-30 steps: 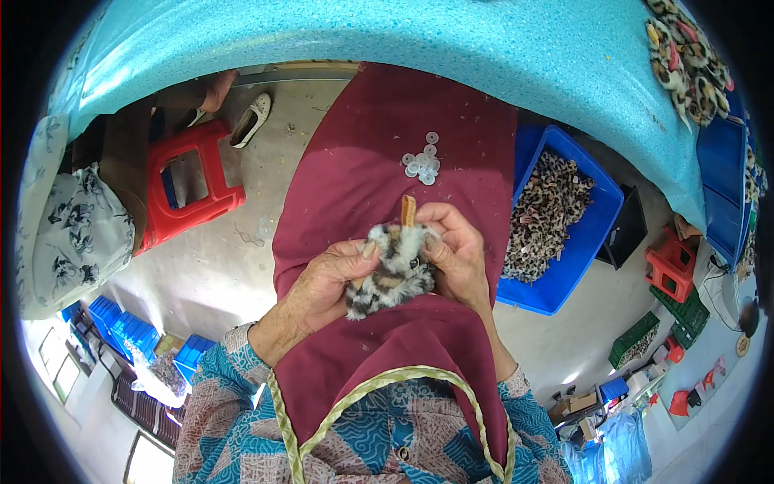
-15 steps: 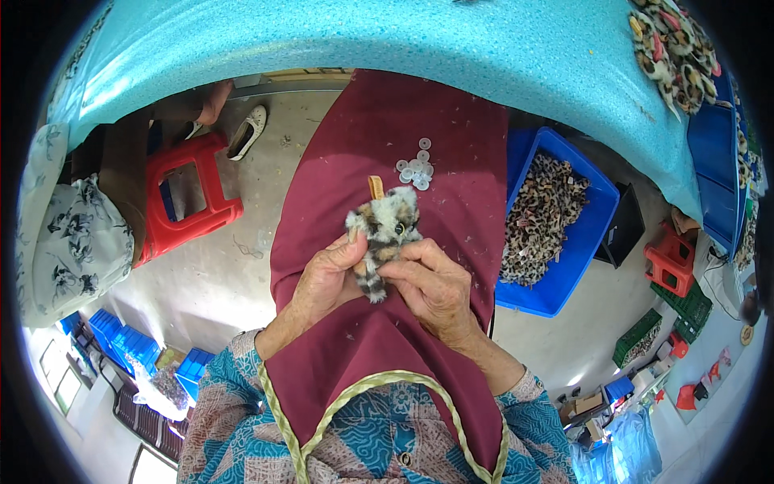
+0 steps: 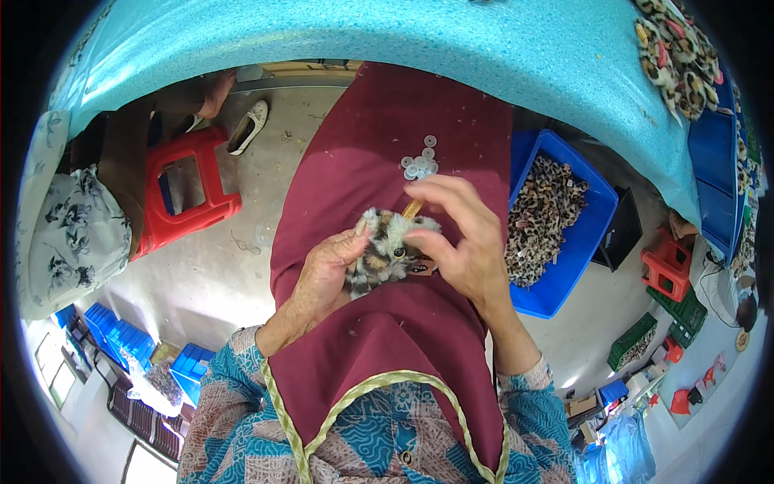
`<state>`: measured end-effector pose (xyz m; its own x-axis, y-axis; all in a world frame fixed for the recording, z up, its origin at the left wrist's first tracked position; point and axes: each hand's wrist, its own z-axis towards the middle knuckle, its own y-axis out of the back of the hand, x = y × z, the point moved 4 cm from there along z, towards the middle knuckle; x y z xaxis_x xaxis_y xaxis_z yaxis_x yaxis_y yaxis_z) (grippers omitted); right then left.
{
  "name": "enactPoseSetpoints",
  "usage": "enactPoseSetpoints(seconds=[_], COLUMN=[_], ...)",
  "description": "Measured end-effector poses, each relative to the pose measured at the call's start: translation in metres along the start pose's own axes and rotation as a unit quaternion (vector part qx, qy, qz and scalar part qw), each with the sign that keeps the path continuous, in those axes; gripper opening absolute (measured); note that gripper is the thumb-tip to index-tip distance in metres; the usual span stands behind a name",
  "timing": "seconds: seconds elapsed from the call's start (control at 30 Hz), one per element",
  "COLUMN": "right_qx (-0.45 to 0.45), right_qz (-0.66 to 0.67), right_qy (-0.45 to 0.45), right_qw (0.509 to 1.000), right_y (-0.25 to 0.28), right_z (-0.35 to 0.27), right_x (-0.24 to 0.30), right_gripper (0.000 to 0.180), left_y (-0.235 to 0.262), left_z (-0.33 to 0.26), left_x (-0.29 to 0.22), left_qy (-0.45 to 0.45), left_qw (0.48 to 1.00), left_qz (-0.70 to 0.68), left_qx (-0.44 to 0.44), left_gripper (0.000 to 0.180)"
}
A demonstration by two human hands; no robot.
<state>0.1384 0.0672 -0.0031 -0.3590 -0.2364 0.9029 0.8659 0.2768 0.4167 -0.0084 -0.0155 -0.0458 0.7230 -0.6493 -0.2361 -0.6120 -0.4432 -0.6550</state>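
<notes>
A small spotted plush animal [image 3: 376, 264], with pale fur on its head and a dark shiny eye, is over my lap. My left hand [image 3: 321, 270] is closed around one side of it, thumb on top. My right hand [image 3: 472, 242] arches over the head with thumb and fingers apart; the thumb tip is beside the eye. A yellowish-orange loop [image 3: 412, 209] sticks up from the head, just below my right fingertips. Whether those fingertips touch the loop I cannot tell. Several clear plastic discs [image 3: 419, 167] lie on my maroon apron [image 3: 339, 177] beyond the toy.
To the right stands a blue bin [image 3: 556, 298] filled with spotted plush pieces [image 3: 542, 218]. A turquoise-covered table [image 3: 363, 36] spans the far side, with more plush pieces [image 3: 681, 56] at its right. On the left are a red stool [image 3: 218, 202] and a seated person's leg and shoe [image 3: 248, 127].
My right hand has lifted from the toy's lower body to above its head, its fingers spreading. The toy has tilted, its loop now leaning right. The left hand keeps hold.
</notes>
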Motion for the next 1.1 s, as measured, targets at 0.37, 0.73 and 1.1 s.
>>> enactPoseSetpoints(seconds=[0.37, 0.73, 1.1], right_qx=[0.077, 0.021, 0.093], right_qz=[0.393, 0.489, 0.051], right_qy=[-0.331, -0.351, -0.156], right_qw=[0.855, 0.798, 0.982], right_y=[-0.032, -0.027, 0.024], right_z=[-0.014, -0.014, -0.004], right_x=[-0.028, -0.032, -0.005], right_gripper=[0.02, 0.017, 0.024], left_y=[-0.004, -0.014, -0.013], left_z=[0.001, 0.002, 0.002], left_x=[0.001, -0.002, -0.006], left_qy=[0.067, 0.07, 0.006], left_qw=[0.996, 0.996, 0.996], left_qz=[0.055, 0.031, 0.071], left_qx=[0.007, 0.043, 0.046], left_gripper=[0.032, 0.034, 0.037])
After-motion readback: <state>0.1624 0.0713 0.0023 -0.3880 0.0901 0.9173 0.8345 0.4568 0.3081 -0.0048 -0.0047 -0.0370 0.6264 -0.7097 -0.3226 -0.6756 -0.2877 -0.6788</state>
